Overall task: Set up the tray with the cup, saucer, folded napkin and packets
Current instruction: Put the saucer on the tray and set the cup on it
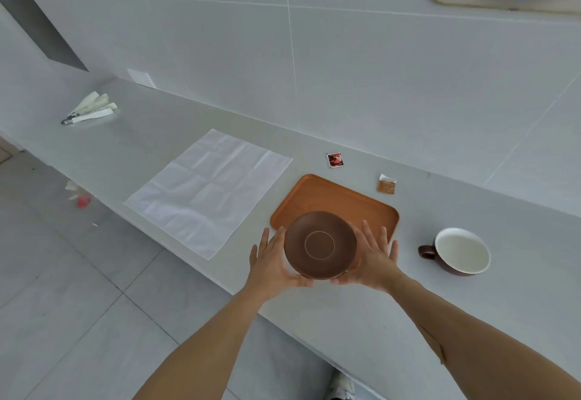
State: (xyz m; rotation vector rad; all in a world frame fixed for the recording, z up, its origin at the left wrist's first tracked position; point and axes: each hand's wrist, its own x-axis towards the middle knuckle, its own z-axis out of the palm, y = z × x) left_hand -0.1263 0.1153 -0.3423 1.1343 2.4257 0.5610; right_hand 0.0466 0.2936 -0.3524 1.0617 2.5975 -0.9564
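Note:
A round brown saucer [319, 245] is held between both palms, above the near edge of the orange wooden tray [339, 198]. My left hand [273, 261] grips its left rim and my right hand [372, 258] its right rim, fingers spread. A brown cup with a white inside [460, 254] stands on the counter to the right of the tray, handle pointing left. A white napkin [209, 190] lies unfolded and flat to the left of the tray. Behind the tray lie a red packet [334, 160] and a brown packet [386, 184].
The grey counter [471, 321] runs diagonally along a tiled wall. A bundle of white-handled utensils [89, 110] lies at the far left end. The tiled floor below on the left has small bits of litter [80, 197]. My shoe [342, 387] shows at the bottom.

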